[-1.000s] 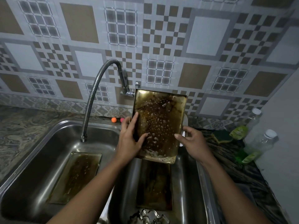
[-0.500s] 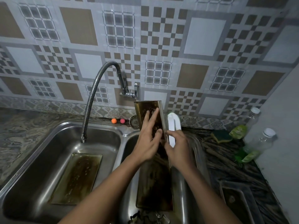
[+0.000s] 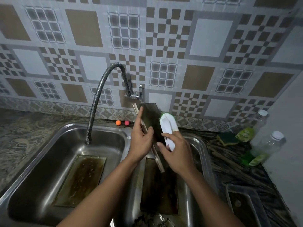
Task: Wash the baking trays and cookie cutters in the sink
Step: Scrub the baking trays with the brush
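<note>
Domestic kitchen. Evidence: double-bowl steel sink (image 3: 41, 161) set in a marbled table (image 3: 24, 136), flexible wall tap (image 3: 98, 102), patterned tiled wall (image 3: 209, 38), scouring sponge (image 3: 227, 139) near two bottles (image 3: 270, 146).

- sink (image 3: 49, 161): s/steel, brushed, dull sheen, wet streaks.
- tap hose (image 3: 96, 102): ribbed flex metal, chrome-bright.
- raised tray (image 3: 148, 115): dark metal, matt back, paler bare rim.
- tray in L basin (image 3: 82, 179): metal, brown-stained, wet gloss.
- brush (image 3: 168, 127): smooth white plastic, glossy, w/ green bristles.
- wall tiles (image 3: 209, 36): smooth, faint sheen.
- counter (image 3: 21, 141): veined stone look, polished.
- bottles (image 3: 270, 146), far R: clear plastic, white caps.
- sponge (image 3: 227, 138): rough green pad on yellow foam.
</note>
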Tool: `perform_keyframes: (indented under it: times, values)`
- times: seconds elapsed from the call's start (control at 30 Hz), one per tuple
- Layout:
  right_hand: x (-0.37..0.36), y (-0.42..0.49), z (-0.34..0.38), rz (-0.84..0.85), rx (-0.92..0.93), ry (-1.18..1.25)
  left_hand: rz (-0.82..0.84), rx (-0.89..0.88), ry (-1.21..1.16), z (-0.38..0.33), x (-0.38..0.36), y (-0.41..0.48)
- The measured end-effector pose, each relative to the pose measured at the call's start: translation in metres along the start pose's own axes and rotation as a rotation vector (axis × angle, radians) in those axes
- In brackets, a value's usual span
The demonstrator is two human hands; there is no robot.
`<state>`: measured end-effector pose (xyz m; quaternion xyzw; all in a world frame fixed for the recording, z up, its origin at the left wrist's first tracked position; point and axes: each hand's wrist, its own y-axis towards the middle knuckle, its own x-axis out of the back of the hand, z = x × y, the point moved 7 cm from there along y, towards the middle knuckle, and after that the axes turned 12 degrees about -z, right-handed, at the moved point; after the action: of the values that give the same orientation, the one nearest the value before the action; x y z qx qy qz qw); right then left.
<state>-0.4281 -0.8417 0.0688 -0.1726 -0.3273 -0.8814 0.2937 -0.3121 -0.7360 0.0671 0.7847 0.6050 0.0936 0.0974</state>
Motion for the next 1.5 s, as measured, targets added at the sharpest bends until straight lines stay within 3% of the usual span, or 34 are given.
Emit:
perform_keyframes:
  times: [0.27,0.53,0.83,1.0,1.5]
  values:
    - [0.104,-0.031,-0.073,-0.206,-0.158,-0.056,-0.02,-0.053,0.003,0.028,0.014,0.002]
    - [0.218,-0.133,-0.165,-0.303,-0.427,-0.415,-0.069,-0.073,0.049,0.052,0.007,-0.023]
    - [0.208,-0.168,-0.204,-0.204,-0.604,-0.494,-0.074,0.104,0.081,0.099,0.012,-0.031]
    - [0.187,-0.169,-0.216,-0.167,-0.664,-0.484,-0.06,0.072,0.075,0.09,0.013,-0.03]
    - [0.196,-0.167,-0.213,-0.199,-0.638,-0.411,-0.04,0.117,-0.038,0.077,-0.001,-0.032]
